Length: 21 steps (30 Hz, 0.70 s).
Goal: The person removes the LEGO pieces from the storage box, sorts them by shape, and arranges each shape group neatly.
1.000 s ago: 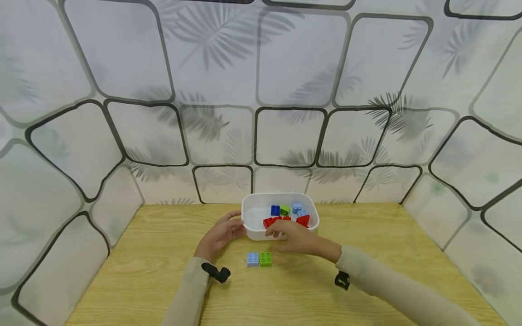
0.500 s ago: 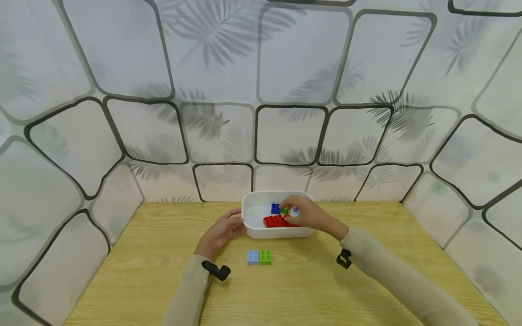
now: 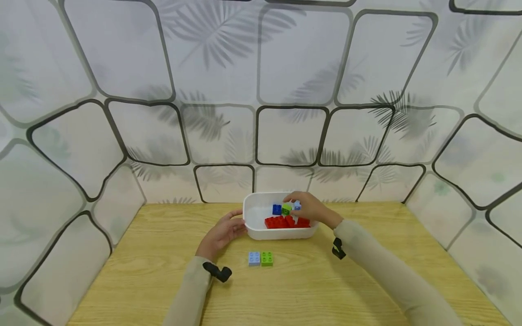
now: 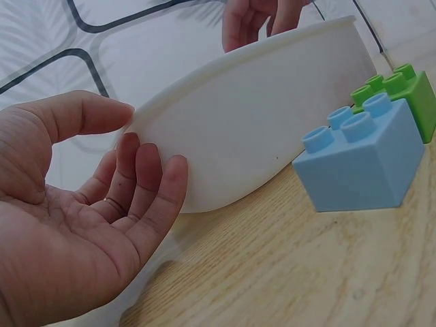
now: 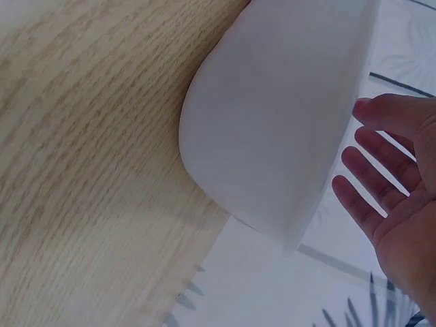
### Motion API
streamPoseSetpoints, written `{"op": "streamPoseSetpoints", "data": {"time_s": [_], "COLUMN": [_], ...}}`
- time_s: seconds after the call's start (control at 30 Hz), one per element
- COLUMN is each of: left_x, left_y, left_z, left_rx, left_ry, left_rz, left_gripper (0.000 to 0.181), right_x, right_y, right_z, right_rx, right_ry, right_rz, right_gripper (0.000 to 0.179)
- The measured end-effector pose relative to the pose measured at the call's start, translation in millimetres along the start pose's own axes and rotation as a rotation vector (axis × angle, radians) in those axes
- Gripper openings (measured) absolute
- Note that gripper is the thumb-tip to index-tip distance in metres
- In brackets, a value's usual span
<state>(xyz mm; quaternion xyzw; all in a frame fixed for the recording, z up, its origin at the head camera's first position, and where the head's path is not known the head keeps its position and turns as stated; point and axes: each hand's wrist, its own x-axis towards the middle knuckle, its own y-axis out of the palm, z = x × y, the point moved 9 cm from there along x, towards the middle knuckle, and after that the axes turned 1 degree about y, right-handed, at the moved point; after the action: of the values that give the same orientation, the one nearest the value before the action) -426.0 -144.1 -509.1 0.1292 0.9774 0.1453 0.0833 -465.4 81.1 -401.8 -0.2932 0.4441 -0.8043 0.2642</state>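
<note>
A white plastic bin (image 3: pixel 281 234) on the table holds several toy building bricks. My left hand (image 3: pixel 222 235) is at its left end, with the thumb tip by the rim and loosely bent fingers against the outer wall. Over the bin's right side reaches my right hand (image 3: pixel 313 209), thumb and fingers spread apart around a green brick (image 3: pixel 287 209). Beside that lies a dark blue brick (image 3: pixel 277 209). A light blue brick (image 3: pixel 297 205) is partly hidden by the right hand. Red bricks (image 3: pixel 277 222) line the bin's near side.
In front of the bin, a light blue brick (image 3: pixel 254 259) and a green brick (image 3: pixel 267 259) stand side by side on the wooden table (image 3: pixel 310 294). A patterned curtain (image 3: pixel 289 136) rises right behind the bin.
My right hand has moved from the bin's near edge over the red bricks back to the green and light blue bricks, its fingers now more spread. The left hand has stayed put.
</note>
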Motion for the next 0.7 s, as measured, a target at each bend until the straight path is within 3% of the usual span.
{"op": "streamPoseSetpoints", "data": {"time_s": [0.4,0.57,0.7], "left_x": [1.4,-0.1,-0.1], "left_y": [1.0,0.1,-0.2], "left_z": [0.1,0.3,0.3], "left_rx": [-0.018,-0.002,0.001], "left_ry": [-0.012,-0.006,-0.004], "left_rz": [0.018,0.021,0.017], "left_gripper": [0.053,0.053,0.053], "right_x": [9.5,8.5,8.0], "right_y": [12,17,19], "right_z": [-26,-31,-33], "right_rx": [0.018,0.018,0.002], "right_ry": [0.089,0.095,0.054], "right_rz": [0.037,0.036,0.023], "right_gripper": [0.038,0.037,0.037]}}
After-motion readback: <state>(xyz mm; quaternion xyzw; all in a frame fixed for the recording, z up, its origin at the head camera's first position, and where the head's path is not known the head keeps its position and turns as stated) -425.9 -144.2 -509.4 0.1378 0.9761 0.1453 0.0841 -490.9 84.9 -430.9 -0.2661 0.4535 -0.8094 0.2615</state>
